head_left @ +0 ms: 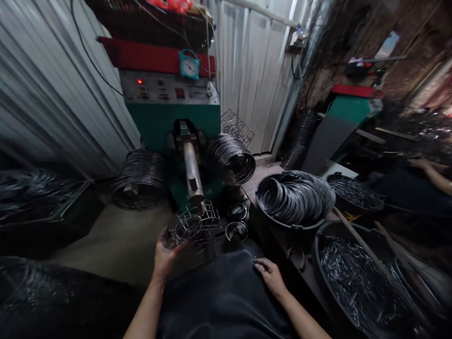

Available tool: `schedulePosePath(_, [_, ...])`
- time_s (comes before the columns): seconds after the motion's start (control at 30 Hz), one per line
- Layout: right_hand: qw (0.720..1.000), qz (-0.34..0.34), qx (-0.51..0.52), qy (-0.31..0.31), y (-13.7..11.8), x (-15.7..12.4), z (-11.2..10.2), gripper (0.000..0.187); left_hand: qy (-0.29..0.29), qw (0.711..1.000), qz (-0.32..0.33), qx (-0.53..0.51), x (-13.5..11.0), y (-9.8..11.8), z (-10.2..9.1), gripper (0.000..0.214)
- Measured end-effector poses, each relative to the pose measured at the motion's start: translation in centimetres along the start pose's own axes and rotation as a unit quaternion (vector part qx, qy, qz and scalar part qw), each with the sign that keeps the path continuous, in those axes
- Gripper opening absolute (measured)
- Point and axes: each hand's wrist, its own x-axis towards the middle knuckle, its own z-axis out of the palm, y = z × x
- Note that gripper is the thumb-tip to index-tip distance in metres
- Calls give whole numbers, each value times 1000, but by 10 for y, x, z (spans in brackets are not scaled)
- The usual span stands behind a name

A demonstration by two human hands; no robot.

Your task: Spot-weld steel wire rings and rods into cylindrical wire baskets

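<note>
My left hand grips a small round wire basket by its left side. The basket sits at the lower tip of the metal arm of a green machine; whether the two touch is hard to tell. My right hand is over the dark apron, thumb and fingers pinched together. Something tiny may be at its fingertips, too small to name. Just beyond it, two small round containers with metal bits stand below the machine.
Coils of wire rings hang at the machine's left and right. A black tub holds more rings; a larger tub holds short wire pieces. A blue clock is on the machine. Another person's arm shows at far right.
</note>
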Motion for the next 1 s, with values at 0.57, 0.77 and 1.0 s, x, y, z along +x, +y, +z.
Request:
schedulePosePath(0.57, [846,-184,-460,-196,-184,47,71,16,-35,868,279,408,-70,82,32,75])
schedulePosePath(0.77, [891,-229,-359,-160,-157,43,91,21,-59,877,283,385,-69,77,31,54])
schedulePosePath(1.0, [849,-308,-306,-302,-154,57,78,27,-78,903,238,350,-58,73,24,53])
